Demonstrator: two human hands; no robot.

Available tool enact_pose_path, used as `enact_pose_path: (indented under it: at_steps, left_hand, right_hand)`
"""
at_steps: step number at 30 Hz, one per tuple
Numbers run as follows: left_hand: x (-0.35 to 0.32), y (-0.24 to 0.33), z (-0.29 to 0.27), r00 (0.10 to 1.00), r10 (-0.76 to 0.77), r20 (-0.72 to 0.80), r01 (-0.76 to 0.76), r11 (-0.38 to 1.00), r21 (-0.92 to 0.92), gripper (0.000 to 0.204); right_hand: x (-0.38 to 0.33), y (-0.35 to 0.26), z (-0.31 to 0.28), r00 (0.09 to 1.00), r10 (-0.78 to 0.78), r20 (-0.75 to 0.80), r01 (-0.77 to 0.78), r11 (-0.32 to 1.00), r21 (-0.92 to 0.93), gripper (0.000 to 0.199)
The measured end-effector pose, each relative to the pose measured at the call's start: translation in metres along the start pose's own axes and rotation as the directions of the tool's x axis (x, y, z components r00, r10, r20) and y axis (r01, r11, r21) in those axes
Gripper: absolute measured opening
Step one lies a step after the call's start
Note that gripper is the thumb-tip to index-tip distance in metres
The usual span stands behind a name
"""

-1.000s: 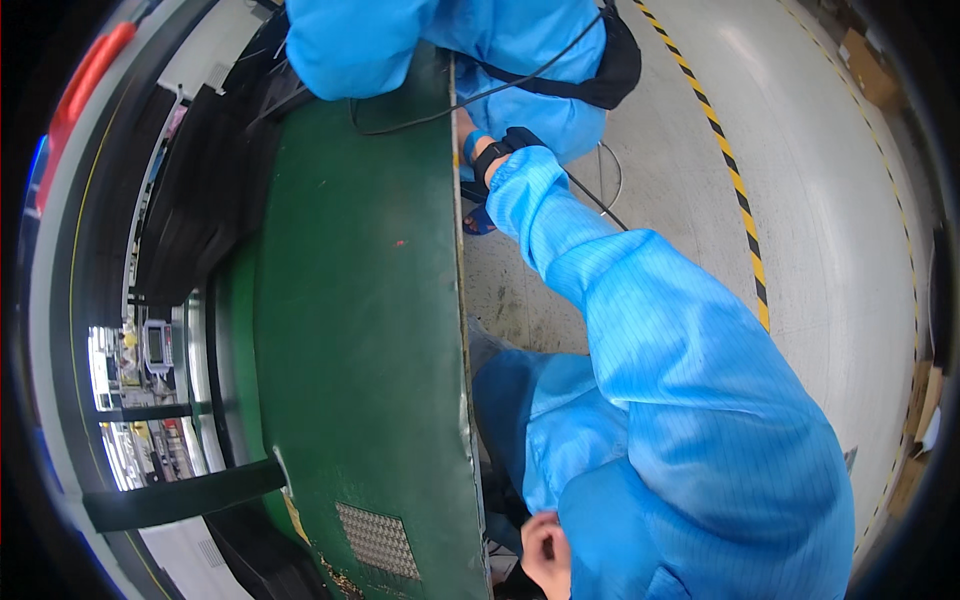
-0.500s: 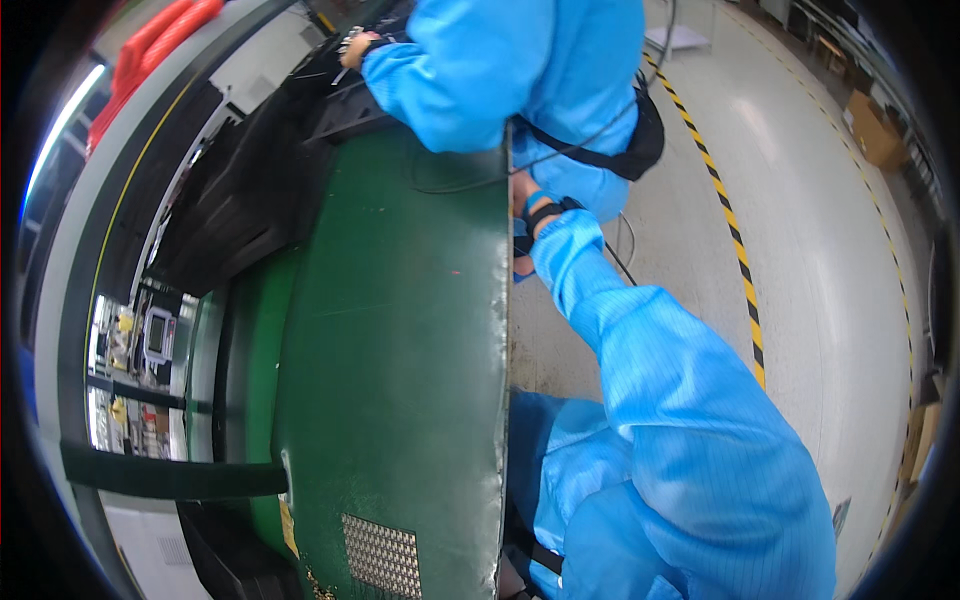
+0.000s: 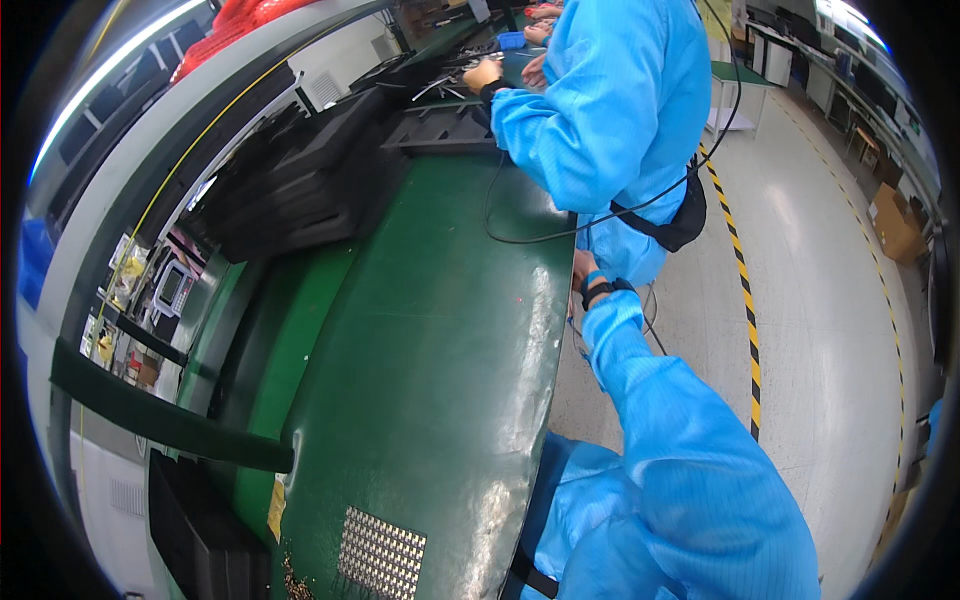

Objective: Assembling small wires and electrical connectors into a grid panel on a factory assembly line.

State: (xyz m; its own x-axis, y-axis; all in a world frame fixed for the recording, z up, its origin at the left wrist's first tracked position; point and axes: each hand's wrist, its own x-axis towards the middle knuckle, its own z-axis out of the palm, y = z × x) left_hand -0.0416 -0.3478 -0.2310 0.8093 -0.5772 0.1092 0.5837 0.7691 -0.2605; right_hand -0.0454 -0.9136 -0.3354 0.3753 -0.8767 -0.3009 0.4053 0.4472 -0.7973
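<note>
My right arm, in a blue striped sleeve, stretches forward along the near side of the green-topped table (image 3: 430, 340). At the table's right edge is my right hand (image 3: 583, 266), with a black band around the wrist. Its fingers are mostly hidden by the edge and the sleeve, so I cannot make out what they touch. Thin cables (image 3: 652, 315) hang close by. My left hand is out of sight. Near the front of the table lies a flat sheet of small silvery pieces in rows (image 3: 382, 555).
A co-worker in blue (image 3: 610, 110) stands at the table's far end, hands over metal parts. A black cable (image 3: 530, 240) loops onto the tabletop. Black foam trays (image 3: 300, 180) are stacked at the far left. A dark green bar (image 3: 170, 415) crosses the left side. Tiny gold bits (image 3: 295, 580) lie beside the sheet.
The view has tilted up and shifted, showing more of the far end and the co-worker's hands. My right hand stays by the table edge. The sheet stays on the table.
</note>
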Motion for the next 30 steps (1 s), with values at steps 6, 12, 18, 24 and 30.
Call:
enact_pose_path:
  at_steps: [6, 12, 18, 24, 30]
  left_hand:
    - [-0.031, 0.016, 0.020, 0.999, 0.023, 0.023, -0.025, 0.997, 0.070, 0.041]
    - [-0.111, 0.050, 0.056, 0.990, 0.135, -0.034, -0.122, 0.962, 0.245, 0.041]
    - [-0.173, 0.059, 0.075, 0.983, 0.161, -0.084, -0.121, 0.928, 0.353, 0.041]
    - [-0.194, 0.056, 0.069, 0.950, 0.276, -0.147, -0.231, 0.936, 0.266, 0.038]
    - [-0.198, 0.075, 0.062, 0.945, 0.292, -0.144, -0.260, 0.943, 0.206, 0.043]
  right_hand:
    - [-0.201, 0.023, -0.031, 0.956, 0.243, 0.161, -0.175, 0.920, -0.350, 0.021]
    - [-0.337, 0.029, -0.085, 0.783, 0.573, 0.241, -0.537, 0.819, -0.203, 0.019]
    - [-0.388, 0.025, -0.082, 0.797, 0.570, 0.200, -0.523, 0.816, -0.245, 0.025]
    - [-0.396, 0.031, -0.062, 0.859, 0.463, 0.221, -0.347, 0.841, -0.416, 0.028]
    - [-0.412, 0.024, -0.037, 0.877, 0.337, 0.342, -0.186, 0.896, -0.404, 0.025]
